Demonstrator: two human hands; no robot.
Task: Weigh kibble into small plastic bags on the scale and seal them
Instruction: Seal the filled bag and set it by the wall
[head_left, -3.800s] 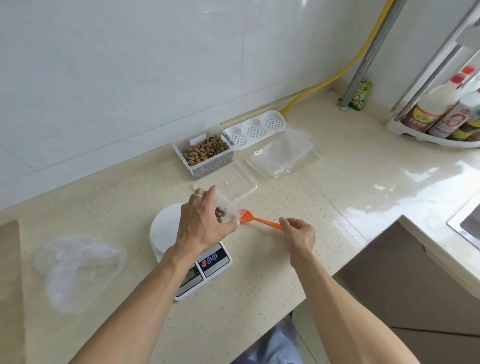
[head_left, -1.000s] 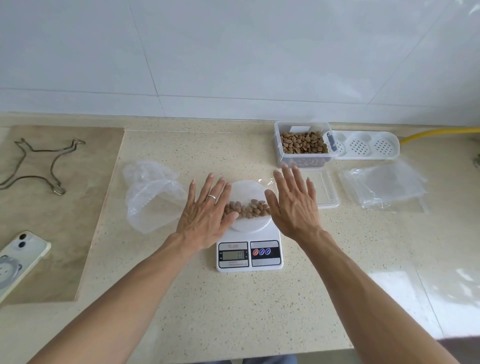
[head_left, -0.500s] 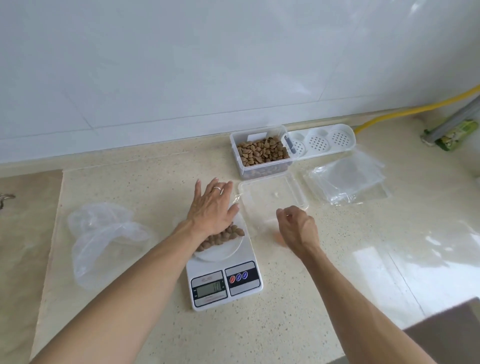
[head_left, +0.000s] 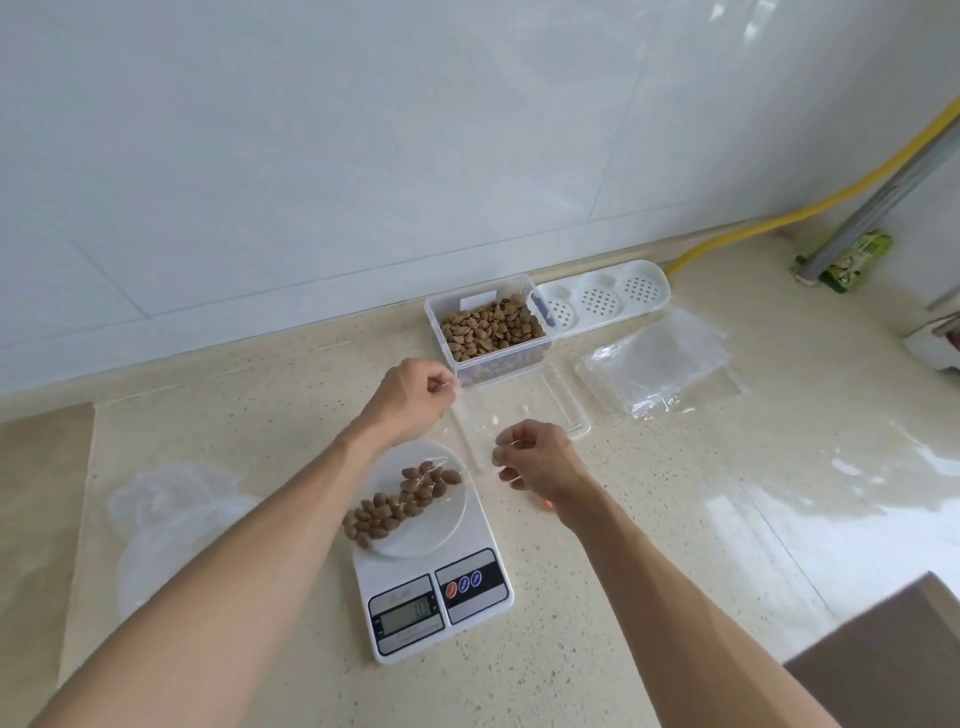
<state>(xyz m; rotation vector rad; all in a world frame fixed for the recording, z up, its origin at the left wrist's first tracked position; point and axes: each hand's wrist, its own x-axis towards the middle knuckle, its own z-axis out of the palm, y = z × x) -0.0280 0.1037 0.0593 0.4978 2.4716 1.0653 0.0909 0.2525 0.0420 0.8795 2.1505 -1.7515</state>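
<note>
Both hands (head_left: 410, 397) (head_left: 535, 462) have lifted to pinch the bag's (head_left: 415, 491) mouth beside the lid (head_left: 566, 410)

My speckled beige countertop (head_left: 649, 519) is holding a white scale (head_left: 441, 597), kibble tub (head_left: 491, 332), clear lid (head_left: 566, 410), stacked bags (head_left: 660, 371) and crumpled plastic (head_left: 161, 514).

I can read no text anywhere here. The scale (head_left: 432, 582) on the table has a small grey display (head_left: 406, 617) showing digits too blurred for me to make out, and a green packet (head_left: 854, 258) by the wall carries printing too small to read.
</note>
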